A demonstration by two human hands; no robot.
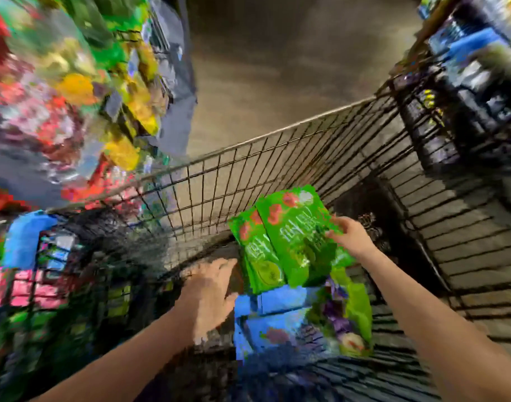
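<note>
Right hand: pinches green snack bags over wire cart | Left hand: fingers spread, just beside bags

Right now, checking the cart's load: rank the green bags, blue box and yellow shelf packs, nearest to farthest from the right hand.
1. Green bags, pinched by the right hand over the cart.
2. Blue box, below them in the cart.
3. Yellow packs, far off at upper left.
</note>
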